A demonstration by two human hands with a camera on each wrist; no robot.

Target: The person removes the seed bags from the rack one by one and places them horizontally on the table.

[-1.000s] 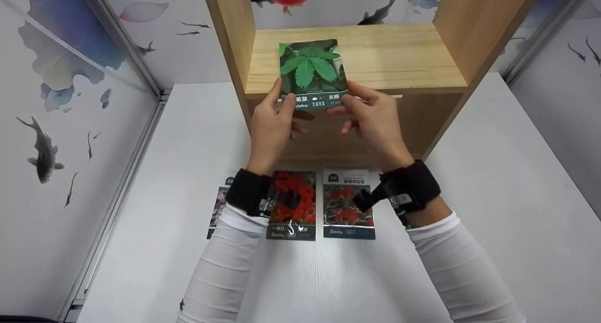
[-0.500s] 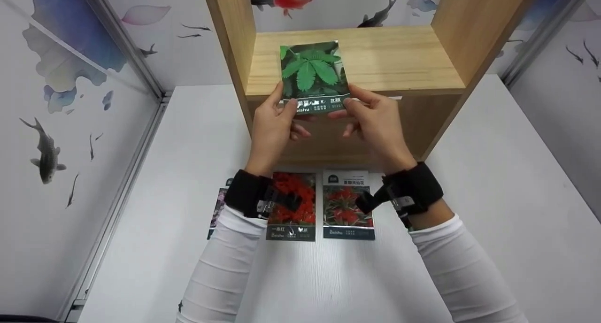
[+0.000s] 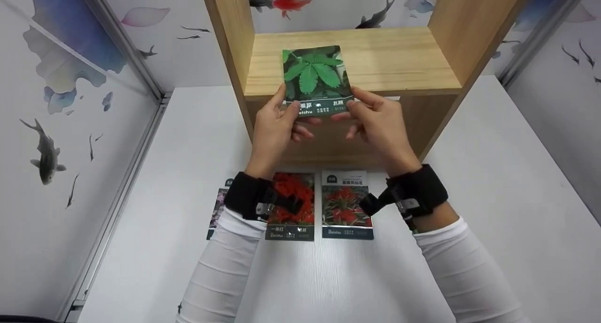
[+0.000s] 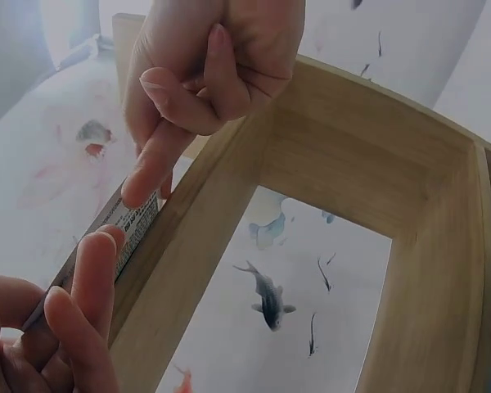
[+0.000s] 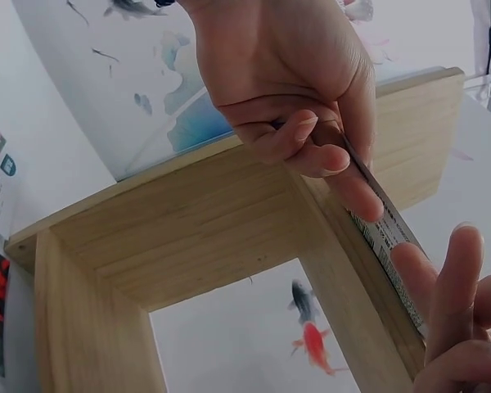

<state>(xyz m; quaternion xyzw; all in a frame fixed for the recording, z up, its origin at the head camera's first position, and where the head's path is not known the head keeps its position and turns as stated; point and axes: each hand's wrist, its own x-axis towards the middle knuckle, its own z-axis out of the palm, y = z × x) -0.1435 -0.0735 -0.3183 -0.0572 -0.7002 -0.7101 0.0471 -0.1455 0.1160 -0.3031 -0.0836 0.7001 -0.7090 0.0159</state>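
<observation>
A seed packet (image 3: 317,76) with a green leaf picture is held up by both hands in front of the wooden shelf. My left hand (image 3: 274,128) pinches its lower left corner, thumb on the printed face. On the lower right corner my right hand (image 3: 382,123) has the same kind of pinch. Both wrist views show the packet (image 4: 137,223) nearly edge-on, with fingers behind its back. Below lie a red-flower packet (image 3: 293,215), partly covered by the left wrist strap, and another red-flower packet (image 3: 345,210). A purple-flower packet (image 3: 219,208) is mostly hidden by the left arm.
The wooden shelf unit (image 3: 399,60) stands at the back on the white table (image 3: 310,280). Its side panels rise left and right of the hands. Walls printed with fish (image 3: 47,151) enclose the table.
Both hands and the leaf packet have come slightly down and to the right in the head view. The hold on the packet looks the same. The packets on the table stay put.
</observation>
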